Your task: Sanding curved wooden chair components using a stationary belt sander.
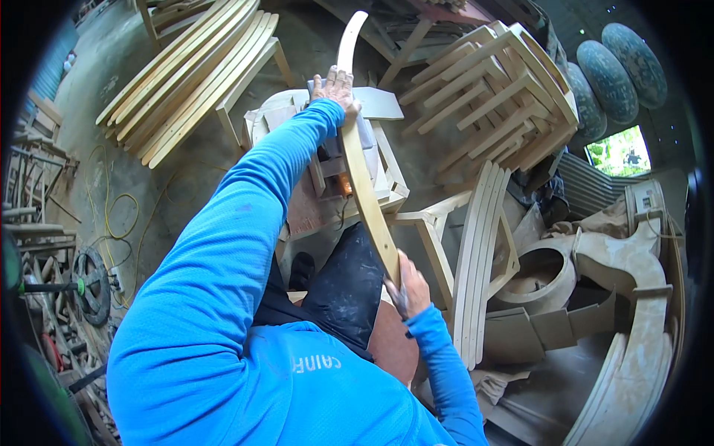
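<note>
A long curved wooden slat (362, 171) runs from the upper middle down toward my lap. My left hand (336, 87) grips it near its upper part, with the blue sleeve stretched out along my arm. My right hand (408, 286) holds the slat's lower end close to my knee. Under the slat stands a pale wooden frame or stool (390, 172) with an orange tool partly hidden inside it. I am seated, my dark trousers (342, 286) dusted with sawdust.
A stack of curved slats (195, 70) lies at the upper left, a pile of chair frames (494, 89) at the upper right. More curved slats (480, 253) lean at my right. Carved furniture parts (632, 282) fill the right side; yellow cable (111, 215) lies on the floor at left.
</note>
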Demonstrator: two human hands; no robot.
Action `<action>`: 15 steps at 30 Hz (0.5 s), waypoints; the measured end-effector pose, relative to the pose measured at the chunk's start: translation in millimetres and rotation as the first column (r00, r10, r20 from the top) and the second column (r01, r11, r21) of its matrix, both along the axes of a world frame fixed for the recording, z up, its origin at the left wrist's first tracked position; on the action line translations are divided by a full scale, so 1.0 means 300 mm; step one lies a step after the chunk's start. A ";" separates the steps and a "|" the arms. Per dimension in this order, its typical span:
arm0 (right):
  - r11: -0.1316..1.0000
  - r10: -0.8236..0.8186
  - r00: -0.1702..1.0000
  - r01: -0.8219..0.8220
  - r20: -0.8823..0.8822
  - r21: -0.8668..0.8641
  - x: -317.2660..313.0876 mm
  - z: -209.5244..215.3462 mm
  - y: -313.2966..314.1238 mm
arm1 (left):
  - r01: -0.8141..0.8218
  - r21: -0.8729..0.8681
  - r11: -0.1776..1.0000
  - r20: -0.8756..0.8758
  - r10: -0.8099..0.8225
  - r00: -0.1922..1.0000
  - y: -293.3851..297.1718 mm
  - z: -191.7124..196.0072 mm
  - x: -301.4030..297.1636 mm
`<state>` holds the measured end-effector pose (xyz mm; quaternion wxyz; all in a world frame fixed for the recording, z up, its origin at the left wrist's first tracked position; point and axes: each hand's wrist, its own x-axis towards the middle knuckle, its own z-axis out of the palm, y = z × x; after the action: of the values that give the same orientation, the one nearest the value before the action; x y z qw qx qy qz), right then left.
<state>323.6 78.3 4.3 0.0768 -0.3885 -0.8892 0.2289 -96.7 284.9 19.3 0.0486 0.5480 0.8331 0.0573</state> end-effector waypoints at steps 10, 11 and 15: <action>0.957 -0.158 0.984 0.173 0.080 -0.233 0.620 0.086 -0.452 | 0.064 0.104 0.992 0.003 -0.065 0.998 -0.181 -0.118 0.128; 0.943 -0.185 0.976 0.209 0.113 -0.258 0.652 0.083 -0.478 | 0.055 0.122 0.991 0.045 -0.061 0.997 -0.230 -0.126 0.175; 0.968 -0.118 0.988 0.138 0.103 -0.211 0.541 0.112 -0.392 | 0.072 0.073 0.995 -0.079 -0.066 0.995 -0.184 -0.077 0.135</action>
<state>486.0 -39.4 37.7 0.0086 -0.4610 -0.8345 0.3018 -56.3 229.6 -3.8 -0.0020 0.5797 0.8122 0.0661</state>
